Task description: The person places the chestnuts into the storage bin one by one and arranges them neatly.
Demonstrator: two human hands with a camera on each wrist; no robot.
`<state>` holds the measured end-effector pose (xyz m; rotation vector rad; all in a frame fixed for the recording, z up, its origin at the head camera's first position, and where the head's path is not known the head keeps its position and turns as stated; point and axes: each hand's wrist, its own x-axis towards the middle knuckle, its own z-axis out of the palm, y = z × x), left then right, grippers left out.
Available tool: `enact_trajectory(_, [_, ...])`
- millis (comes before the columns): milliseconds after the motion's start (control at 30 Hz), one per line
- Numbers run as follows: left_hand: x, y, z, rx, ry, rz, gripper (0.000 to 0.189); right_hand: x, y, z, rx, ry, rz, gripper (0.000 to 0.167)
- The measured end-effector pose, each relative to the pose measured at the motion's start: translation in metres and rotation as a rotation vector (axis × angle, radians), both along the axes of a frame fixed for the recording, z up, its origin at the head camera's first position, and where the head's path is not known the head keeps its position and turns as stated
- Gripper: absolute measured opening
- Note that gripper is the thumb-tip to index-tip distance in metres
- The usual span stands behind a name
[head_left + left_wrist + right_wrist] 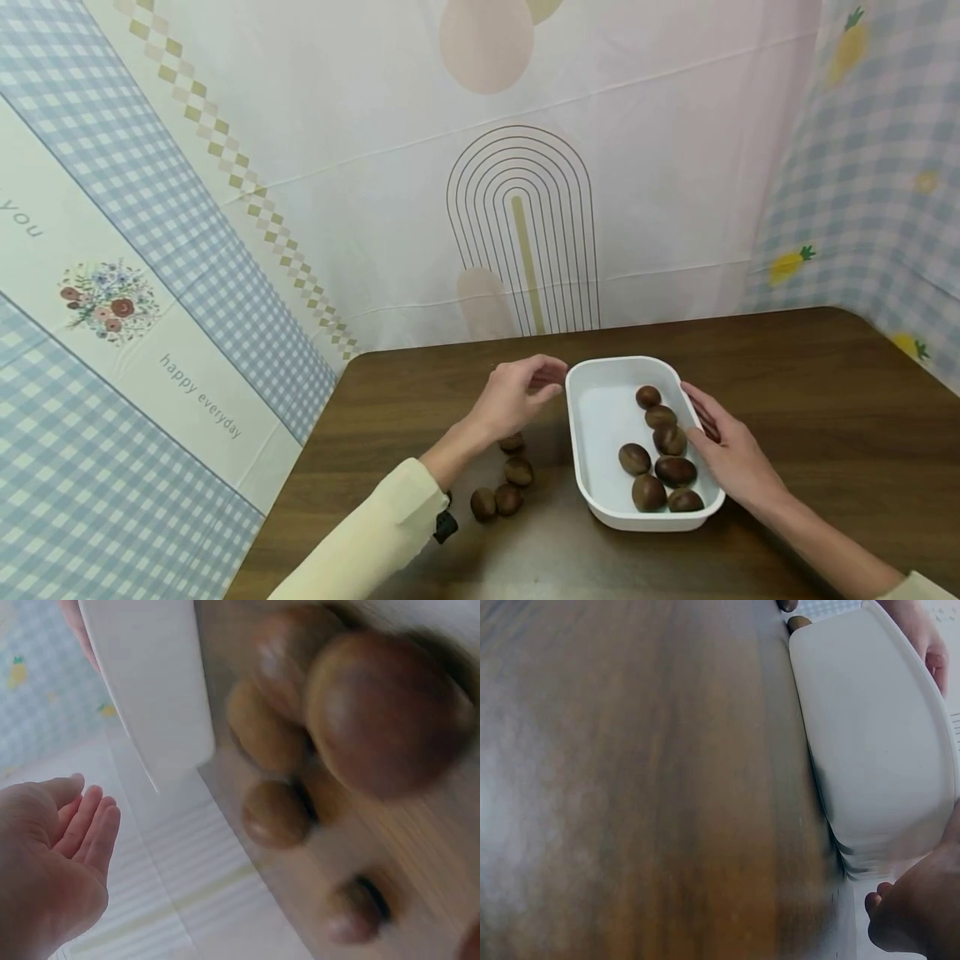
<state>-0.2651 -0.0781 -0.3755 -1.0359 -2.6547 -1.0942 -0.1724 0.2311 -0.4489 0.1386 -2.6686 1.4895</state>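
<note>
A white rectangular container (600, 417) stands on the table with several brown chestnuts (676, 472) in it, mostly along its right side. My right hand (738, 458) holds the container's right side, thumb at the rim and fingers along the outer wall. Close to the left rim, my left hand (521, 392) hovers with loosely bent fingers. Nothing lies in its palm in the left wrist view, where the fingers (88, 832) point up beside the container wall (157, 690). More chestnuts (508, 500) lie on the table below the left forearm, partly hidden by it.
The brown wooden table (825, 400) reaches back to a patterned cloth (675, 208) hung as a wall. Checked cloth (187, 250) hangs at the left. A small black object (445, 527) shows beside the left sleeve.
</note>
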Motion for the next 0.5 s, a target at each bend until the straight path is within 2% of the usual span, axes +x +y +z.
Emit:
enact_trajectory(267, [-0.006, -0.037, -0.009, 0.013, -0.013, 0.078, 0.026, 0.0, 0.0, 0.001, 0.004, -0.006, 0.0, 0.062])
enact_trajectory(500, [-0.006, -0.068, -0.022, 0.021, -0.049, 0.131, 0.028, 0.0, 0.001, 0.0, 0.002, -0.002, 0.004, 0.062])
